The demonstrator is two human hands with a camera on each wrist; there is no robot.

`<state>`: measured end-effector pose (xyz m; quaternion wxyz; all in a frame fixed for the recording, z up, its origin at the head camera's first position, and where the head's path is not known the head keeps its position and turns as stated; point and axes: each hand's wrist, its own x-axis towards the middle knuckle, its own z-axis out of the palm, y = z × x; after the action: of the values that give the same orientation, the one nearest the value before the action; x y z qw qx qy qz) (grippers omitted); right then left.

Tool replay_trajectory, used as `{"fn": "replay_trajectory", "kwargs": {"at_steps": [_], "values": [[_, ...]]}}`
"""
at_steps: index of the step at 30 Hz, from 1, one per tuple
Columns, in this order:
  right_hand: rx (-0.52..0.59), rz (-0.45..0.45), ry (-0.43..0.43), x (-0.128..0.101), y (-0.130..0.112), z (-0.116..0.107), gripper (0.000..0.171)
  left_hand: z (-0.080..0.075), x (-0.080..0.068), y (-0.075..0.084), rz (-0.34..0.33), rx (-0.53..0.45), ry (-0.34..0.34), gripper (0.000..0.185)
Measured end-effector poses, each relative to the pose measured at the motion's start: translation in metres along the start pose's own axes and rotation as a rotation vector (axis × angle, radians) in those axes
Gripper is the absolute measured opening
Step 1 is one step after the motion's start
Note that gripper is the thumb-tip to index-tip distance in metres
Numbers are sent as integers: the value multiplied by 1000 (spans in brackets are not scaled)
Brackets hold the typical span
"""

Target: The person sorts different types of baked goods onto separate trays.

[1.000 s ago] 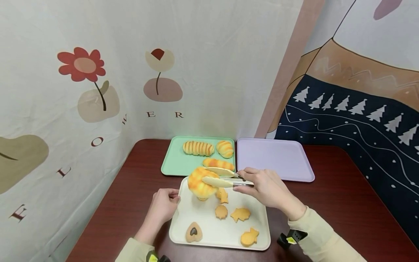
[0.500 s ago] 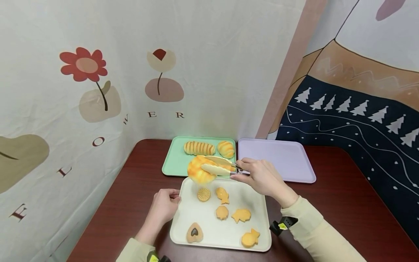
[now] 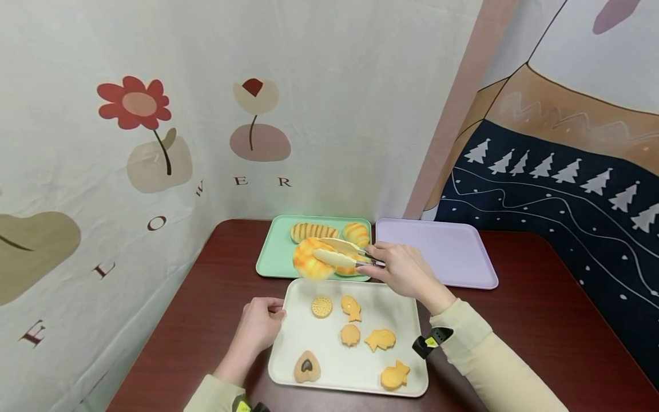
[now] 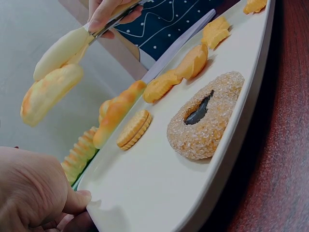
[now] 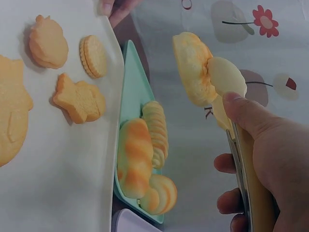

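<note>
Fingers (image 3: pixel 383 260) squeeze tongs (image 3: pixel 344 254) gripping bun (image 3: pixel 310 258), seemingly above green tray (image 3: pixel 273 254).

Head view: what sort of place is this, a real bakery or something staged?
Probably a staged tabletop set, not a bakery: printed fabric backdrops hang behind a dark wooden table, where coloured plastic trays, such as the green tray, hold what look like toy breads and cookies.

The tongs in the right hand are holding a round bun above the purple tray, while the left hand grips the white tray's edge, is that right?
Not quite: the tongs in the right hand hold the bun above the green tray, not the purple tray, as the head view shows. The left hand does grip the white tray.
</note>
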<state>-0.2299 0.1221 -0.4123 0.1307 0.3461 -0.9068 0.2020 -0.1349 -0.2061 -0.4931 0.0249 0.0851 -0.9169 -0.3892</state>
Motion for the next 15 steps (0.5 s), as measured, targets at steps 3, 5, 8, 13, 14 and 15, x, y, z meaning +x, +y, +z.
{"fn": "replay_trajectory", "kwargs": {"at_steps": [3,5,8,13,14,15], "values": [[7,4,-13,4,2,3,46,0,0,0,-3,3,2,18],[12,6,-17,7,3,6,45,0,-1,0,-5,7,2,18],[11,8,-13,11,4,10,45,-1,-1,-1,-7,13,2,17],[3,11,-13,18,6,19,45,0,-1,-1,-5,15,0,17],[2,14,-14,19,7,22,43,0,-1,-1,-4,15,1,17],[1,18,-18,21,7,24,41,0,0,-1,-2,15,2,17]]}}
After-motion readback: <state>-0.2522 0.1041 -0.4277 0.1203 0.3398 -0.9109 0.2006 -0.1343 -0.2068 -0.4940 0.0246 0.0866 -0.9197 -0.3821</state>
